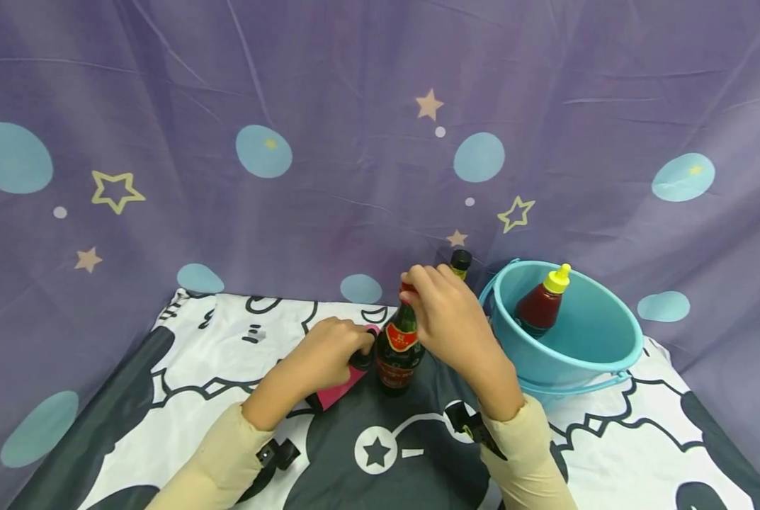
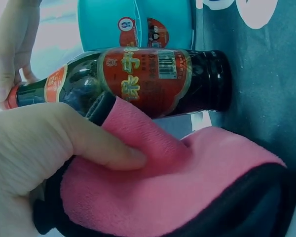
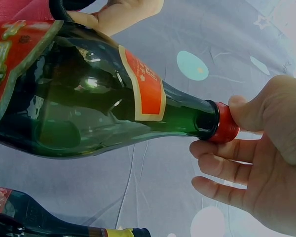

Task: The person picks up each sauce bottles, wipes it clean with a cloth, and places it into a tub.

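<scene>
A green glass bottle (image 1: 397, 358) with red labels and a red cap (image 3: 227, 122) is in the middle of the head view. My right hand (image 1: 448, 315) pinches that cap between thumb and fingers. To the left of the bottle, my left hand (image 1: 330, 348) grips a pink cloth (image 2: 153, 182) with black edging, its thumb pressed on the pink face. In the left wrist view the cloth lies close beside the bottle; whether they touch I cannot tell.
A light blue bucket (image 1: 577, 372) stands on the right, holding a dark red squeeze bottle (image 1: 539, 308) with a yellow cap. Behind my right hand is a second dark bottle (image 3: 44, 217) with a yellow neck band. A purple curtain (image 1: 354, 142) hangs behind the patterned tablecloth (image 1: 220, 340).
</scene>
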`<action>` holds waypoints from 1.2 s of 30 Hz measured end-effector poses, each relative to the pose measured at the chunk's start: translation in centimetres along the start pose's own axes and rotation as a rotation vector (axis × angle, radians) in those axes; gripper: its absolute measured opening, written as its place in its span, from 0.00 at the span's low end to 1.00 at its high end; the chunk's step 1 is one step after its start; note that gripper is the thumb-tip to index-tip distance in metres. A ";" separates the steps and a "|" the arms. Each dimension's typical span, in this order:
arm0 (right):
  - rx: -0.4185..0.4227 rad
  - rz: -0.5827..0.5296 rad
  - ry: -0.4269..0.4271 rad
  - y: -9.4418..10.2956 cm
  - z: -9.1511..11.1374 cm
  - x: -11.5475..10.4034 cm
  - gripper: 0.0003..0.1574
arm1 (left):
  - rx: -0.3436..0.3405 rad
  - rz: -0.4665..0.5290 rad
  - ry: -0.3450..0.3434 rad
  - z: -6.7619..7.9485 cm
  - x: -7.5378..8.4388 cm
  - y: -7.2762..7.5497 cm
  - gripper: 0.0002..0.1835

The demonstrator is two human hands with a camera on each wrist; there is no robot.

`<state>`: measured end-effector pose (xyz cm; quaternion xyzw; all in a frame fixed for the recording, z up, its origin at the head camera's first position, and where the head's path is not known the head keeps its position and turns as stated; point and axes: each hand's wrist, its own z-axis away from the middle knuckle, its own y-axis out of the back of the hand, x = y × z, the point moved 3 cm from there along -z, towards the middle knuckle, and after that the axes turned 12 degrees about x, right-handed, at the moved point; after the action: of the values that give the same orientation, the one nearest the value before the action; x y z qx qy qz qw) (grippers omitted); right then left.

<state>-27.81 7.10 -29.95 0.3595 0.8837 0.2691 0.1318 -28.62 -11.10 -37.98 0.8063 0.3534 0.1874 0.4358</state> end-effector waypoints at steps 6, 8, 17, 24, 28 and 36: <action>0.000 0.006 -0.002 0.0 -0.1 0.1 0.06 | -0.005 0.007 0.002 -0.2 0.0 -0.1 0.18; 0.000 0.006 -0.004 0.0 -0.1 0.1 0.06 | -0.009 0.001 0.003 -0.2 0.1 -0.3 0.19; -0.007 0.005 -0.015 0.0 0.1 0.0 0.06 | -0.094 -0.018 -0.013 0.4 0.1 -1.7 0.20; -0.017 0.008 -0.015 0.0 0.0 0.0 0.06 | -0.063 0.003 0.018 0.5 -0.2 -1.7 0.14; -0.020 0.009 -0.013 0.0 0.0 0.0 0.06 | -0.064 0.003 0.040 0.4 -0.5 -1.6 0.12; -0.024 -0.001 -0.022 0.0 0.0 0.1 0.06 | -0.034 -0.037 0.066 0.2 -0.8 -1.3 0.12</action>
<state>-27.87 7.11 -29.96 0.3606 0.8790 0.2758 0.1460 -29.51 -11.35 -39.16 0.7855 0.3791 0.2116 0.4409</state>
